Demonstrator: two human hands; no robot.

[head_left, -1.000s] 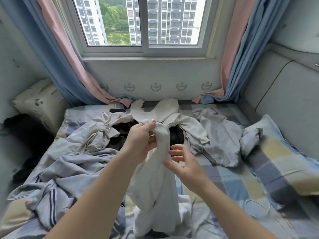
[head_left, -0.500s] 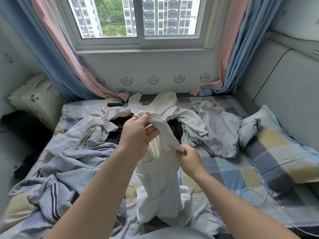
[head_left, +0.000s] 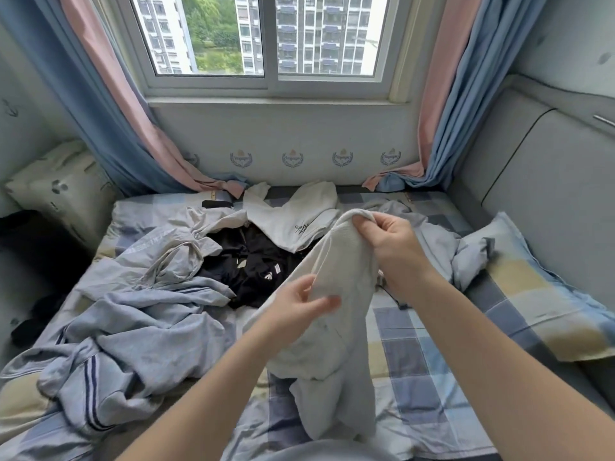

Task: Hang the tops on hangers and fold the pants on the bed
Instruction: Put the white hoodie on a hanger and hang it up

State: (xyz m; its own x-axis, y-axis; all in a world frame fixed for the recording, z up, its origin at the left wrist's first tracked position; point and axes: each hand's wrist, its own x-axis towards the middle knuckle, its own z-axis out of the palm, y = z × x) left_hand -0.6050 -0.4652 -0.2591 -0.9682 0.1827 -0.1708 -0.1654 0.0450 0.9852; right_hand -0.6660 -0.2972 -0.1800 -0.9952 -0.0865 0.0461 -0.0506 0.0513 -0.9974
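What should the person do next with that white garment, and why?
Probably shake it open to find its shape. The right hand pinches the white garment at its upper edge, the left hand grips it lower down, and it hangs bunched over the bed, so top or pants is unclear.

You get soft, even daylight from the window [head_left: 266, 38], with white glare at its right edge. Below it, shadows on the bed [head_left: 416, 344] are faint. Lines beside it bow outward; detail looks slightly soft.
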